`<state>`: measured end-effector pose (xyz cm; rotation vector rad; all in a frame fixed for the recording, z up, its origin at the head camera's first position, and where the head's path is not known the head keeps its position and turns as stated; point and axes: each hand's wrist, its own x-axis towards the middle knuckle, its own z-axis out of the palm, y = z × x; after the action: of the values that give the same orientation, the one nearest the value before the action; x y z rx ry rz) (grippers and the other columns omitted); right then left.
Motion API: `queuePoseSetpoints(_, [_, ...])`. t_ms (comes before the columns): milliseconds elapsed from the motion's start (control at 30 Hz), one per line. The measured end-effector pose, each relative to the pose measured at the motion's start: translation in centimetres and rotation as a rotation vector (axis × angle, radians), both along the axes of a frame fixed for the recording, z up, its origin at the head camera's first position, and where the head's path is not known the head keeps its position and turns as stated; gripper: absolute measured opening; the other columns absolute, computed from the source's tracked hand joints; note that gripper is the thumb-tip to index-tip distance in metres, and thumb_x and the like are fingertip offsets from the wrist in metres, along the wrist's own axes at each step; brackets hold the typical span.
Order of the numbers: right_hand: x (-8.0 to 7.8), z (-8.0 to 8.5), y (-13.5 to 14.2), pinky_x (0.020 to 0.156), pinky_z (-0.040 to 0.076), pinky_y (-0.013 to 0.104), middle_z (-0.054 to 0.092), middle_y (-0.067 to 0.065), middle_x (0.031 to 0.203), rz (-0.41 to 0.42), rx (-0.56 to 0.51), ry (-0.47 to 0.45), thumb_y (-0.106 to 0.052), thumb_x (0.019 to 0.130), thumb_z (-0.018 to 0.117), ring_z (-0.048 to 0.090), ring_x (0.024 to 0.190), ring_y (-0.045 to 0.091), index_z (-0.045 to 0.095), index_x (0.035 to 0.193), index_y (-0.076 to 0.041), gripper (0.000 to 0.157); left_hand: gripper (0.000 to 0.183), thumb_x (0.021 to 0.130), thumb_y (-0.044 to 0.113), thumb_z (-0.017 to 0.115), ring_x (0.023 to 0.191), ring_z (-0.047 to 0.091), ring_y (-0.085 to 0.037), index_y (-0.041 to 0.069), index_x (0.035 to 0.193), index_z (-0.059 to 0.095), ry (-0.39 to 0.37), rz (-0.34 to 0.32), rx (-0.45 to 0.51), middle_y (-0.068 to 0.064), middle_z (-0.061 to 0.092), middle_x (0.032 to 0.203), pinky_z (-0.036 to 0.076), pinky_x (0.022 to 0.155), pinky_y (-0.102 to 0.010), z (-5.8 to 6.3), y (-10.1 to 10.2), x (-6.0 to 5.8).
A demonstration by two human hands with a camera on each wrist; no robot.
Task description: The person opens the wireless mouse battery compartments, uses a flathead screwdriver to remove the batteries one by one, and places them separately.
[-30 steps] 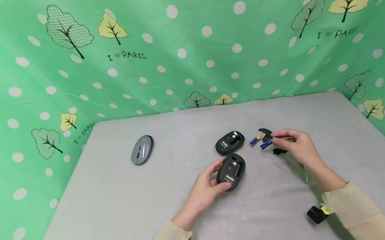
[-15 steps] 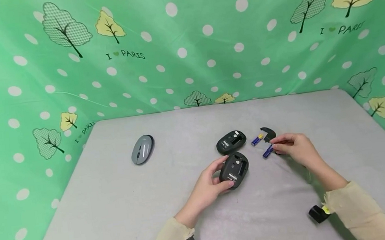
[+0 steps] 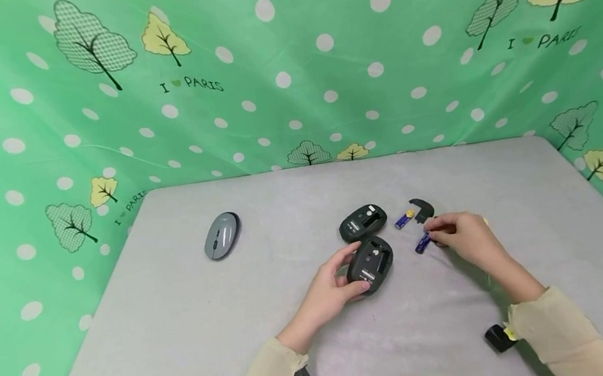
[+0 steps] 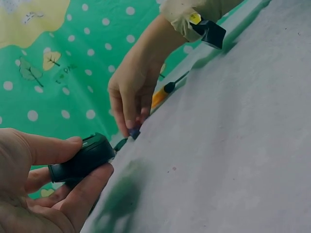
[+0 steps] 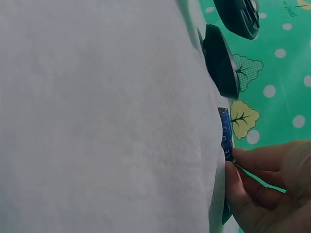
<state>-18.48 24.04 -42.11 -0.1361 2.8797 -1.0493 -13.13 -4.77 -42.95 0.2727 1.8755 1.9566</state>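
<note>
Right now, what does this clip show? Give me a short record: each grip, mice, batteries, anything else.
Left grip: holds a black mouse, underside up, battery slot open
Right grip: pinches one end of a blue battery
Second battery: lying on the table
Second dark mouse: on the table, underside up, slot open
Grey mouse: on the table, off left, buttons up
Black cover: beside the second battery
Orange-handled tool: partly behind the right grip, left wrist view

Dotted green cloth point(image 3: 305, 20) behind grey table point(image 3: 172, 327)
</note>
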Motion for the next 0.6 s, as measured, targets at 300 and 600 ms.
queuePoseSetpoints(300, [0.2,-0.1,-0.1,0.061,0.054,0.018,0.076,0.018,0.097,0.009,0.024,0.019,-0.005,0.092,0.066,0.068,0.072,0.011,0.073,0.106,0.001,0.017,0.071,0.085,-0.011,0.064,0.1,0.069,-0.026,0.005,0.15,0.04,0.009,0.006,-0.031,-0.027,0.046,0.139,0.064,0.081,-0.037,-0.3,-0.1,-0.7])
queuePoseSetpoints(600, [0.3,0.4,0.4,0.064,0.052,0.016,0.076,0.017,0.099,0.013,0.041,0.053,-0.007,0.093,0.066,0.069,0.077,0.013,0.073,0.108,-0.001,0.018,0.071,0.085,-0.01,0.065,0.099,0.068,-0.024,0.006,0.15,0.041,0.014,-0.005,-0.058,-0.026,0.049,0.135,0.064,0.08,-0.037,-0.3,0.3,-1.4])
